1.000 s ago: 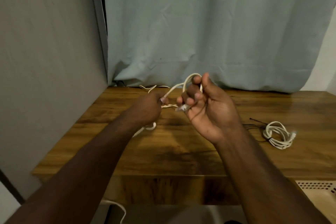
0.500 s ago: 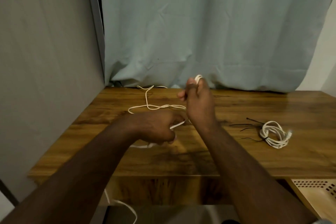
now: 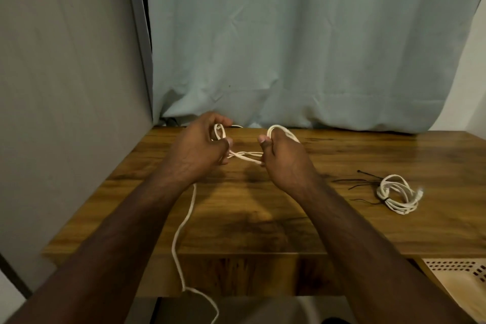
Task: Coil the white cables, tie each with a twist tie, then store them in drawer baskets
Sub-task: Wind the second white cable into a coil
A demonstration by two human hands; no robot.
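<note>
A white cable (image 3: 246, 156) is stretched in several strands between both my hands above the wooden table (image 3: 263, 213). My left hand (image 3: 198, 146) grips one end of the loops, with a loop showing above its thumb. My right hand (image 3: 282, 155) grips the other end, a loop arching over its knuckles. The cable's loose tail (image 3: 184, 221) hangs from my left hand, runs over the table's front edge and drops below. A second white cable (image 3: 398, 193), coiled and bound with a black tie, lies on the table to the right.
Loose black twist ties (image 3: 353, 181) lie beside the coiled cable. A beige perforated drawer basket (image 3: 462, 275) shows at the lower right below the table. A grey wall stands on the left and a pale blue curtain (image 3: 289, 47) hangs behind the table.
My left hand rose from the tabletop and moved back, taking loops of cable with it. The slack that lay on the table is gathered between my hands, and the tail now hangs over the front edge.
</note>
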